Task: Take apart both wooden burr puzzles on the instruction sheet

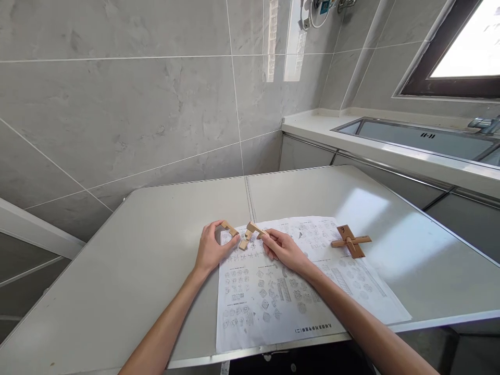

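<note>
My left hand point(212, 247) pinches a notched wooden puzzle piece point(229, 228) between thumb and index finger, above the left edge of the printed sheet. In my right hand point(282, 247) is another notched wooden puzzle piece point(255, 228), gripped near its right end. A further small wooden block point(244, 244) shows just below and left of it; whether it is joined to that piece I cannot tell. The two held pieces are close together but apart. Beneath both hands lies the white instruction sheet point(273, 323), printed with several puzzle diagrams and turned upside down to me.
A brown cross-shaped wooden assembly point(351, 241) with a dark mark rests on the sheet's right side. The folding-style pale table point(128, 291) has a seam across it. Beyond its right edge runs a counter with a sink point(410, 136) and tap point(484, 124). A grey tiled wall point(156, 104) stands behind.
</note>
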Demonstrator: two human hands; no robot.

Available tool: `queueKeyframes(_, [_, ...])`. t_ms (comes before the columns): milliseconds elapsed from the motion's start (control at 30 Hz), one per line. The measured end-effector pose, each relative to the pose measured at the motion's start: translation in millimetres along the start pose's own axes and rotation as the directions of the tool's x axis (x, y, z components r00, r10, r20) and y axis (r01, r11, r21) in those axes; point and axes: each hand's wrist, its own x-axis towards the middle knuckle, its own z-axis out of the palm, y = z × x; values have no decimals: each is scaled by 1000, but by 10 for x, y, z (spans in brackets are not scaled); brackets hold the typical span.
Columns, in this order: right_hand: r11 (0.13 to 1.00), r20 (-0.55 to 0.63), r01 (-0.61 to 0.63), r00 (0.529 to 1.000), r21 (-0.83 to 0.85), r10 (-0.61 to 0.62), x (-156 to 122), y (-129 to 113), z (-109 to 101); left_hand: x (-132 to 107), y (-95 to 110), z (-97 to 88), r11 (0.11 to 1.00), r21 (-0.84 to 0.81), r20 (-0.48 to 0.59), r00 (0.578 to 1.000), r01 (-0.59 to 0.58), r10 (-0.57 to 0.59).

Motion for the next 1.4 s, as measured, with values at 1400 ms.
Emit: queueKeyframes(1400, [816, 79, 252, 965, -521, -248, -43, 177, 47, -150, 82, 56, 873, 212, 436, 842, -440, 318])
